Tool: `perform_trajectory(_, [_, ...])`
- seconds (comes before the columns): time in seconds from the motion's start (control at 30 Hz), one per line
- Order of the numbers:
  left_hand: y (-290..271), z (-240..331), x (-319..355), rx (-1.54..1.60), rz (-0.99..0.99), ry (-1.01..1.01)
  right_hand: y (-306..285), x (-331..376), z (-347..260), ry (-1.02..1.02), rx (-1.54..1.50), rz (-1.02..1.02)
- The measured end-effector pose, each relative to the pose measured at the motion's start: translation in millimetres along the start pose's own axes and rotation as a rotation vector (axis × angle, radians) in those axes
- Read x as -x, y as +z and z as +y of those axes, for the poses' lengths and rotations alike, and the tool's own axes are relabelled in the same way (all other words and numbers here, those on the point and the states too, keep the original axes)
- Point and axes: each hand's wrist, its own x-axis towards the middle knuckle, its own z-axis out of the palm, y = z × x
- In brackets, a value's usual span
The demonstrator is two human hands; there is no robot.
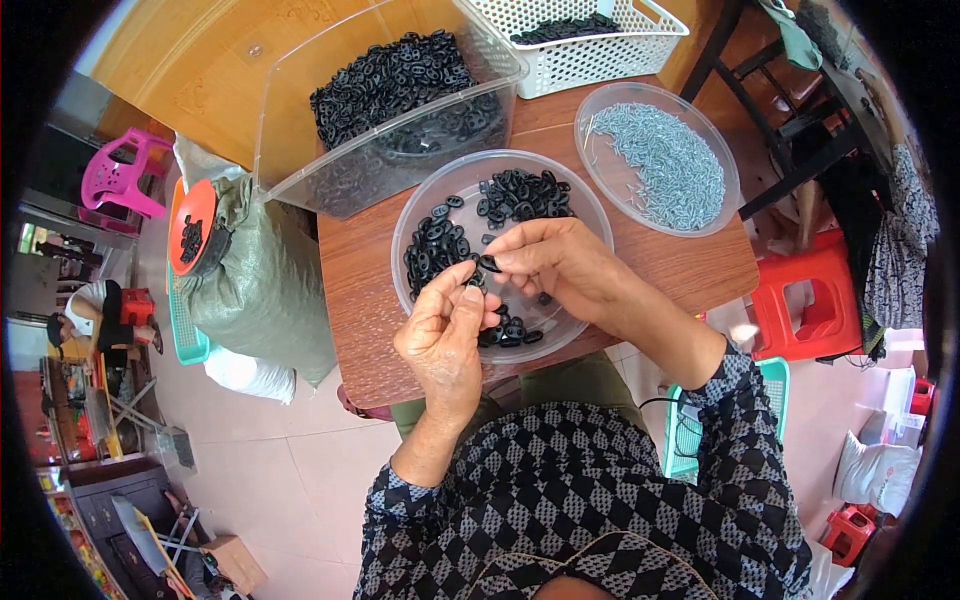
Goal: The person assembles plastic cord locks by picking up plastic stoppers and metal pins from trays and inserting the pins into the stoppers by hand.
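Both my hands meet over a round clear plastic tub (408, 190) on a small wooden table. Small black oval plastic pieces with two holes (432, 245) lie in it in several loose heaps. Between thumb and fingertips my right hand (572, 268) pinches one black oval piece (489, 264). My left hand (445, 335) is closed just beside it, thumb against fingers, with a small black oval piece (475, 280) partly showing at its fingertips. The fingers cover most of that piece. The fingertips of the two hands nearly touch.
Right of the tub, a shallow round container (660, 165) holds many small silvery metal pins or screws. A large clear bin (390, 140) of black pieces and a white perforated basket (600, 60) stand behind. A filled sack (265, 280) leans at left; a red stool (810, 305) is at right.
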Motion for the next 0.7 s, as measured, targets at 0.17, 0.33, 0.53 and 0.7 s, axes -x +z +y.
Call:
perform_trajectory(0.17, [1.3, -0.8, -0.1, -0.005, 0.009, -0.006, 1.0, -1.7, 2.9, -0.086, 0.117, 0.036])
perform_trajectory(0.33, [0.8, -1.7, 0.4, -0.026, 0.0, 0.004, 1.9, -1.2, 4.8, -0.123, 0.147, 0.044])
perform_trajectory(0.53, [0.6, -3.4, 0.3, -0.017, -0.002, 0.005, 3.1, -2.2, 7.8, -0.156, 0.155, 0.062])
perform_trajectory(0.7, [0.7, -3.2, 0.2, -0.025, -0.008, 0.0, 4.3, -1.5, 8.4, -0.17, 0.166, 0.086])
